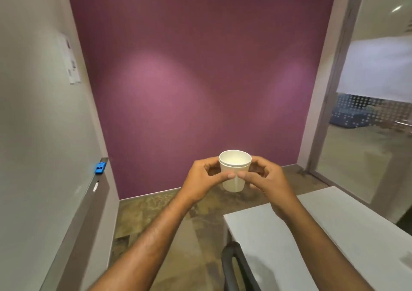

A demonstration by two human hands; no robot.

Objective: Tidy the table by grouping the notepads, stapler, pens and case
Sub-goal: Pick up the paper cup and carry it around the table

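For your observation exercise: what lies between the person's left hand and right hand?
In the head view, a white paper cup sits between the left hand and the right hand. Both hold it upright, thumbs nearly meeting across its front, above the floor.

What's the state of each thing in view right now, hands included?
paper cup: upright, held in the air by both hands, off the table
left hand: closed on the cup
right hand: closed on the cup
white table: visible part bare
marker: lying on the whiteboard ledge
blue eraser: resting on the ledge
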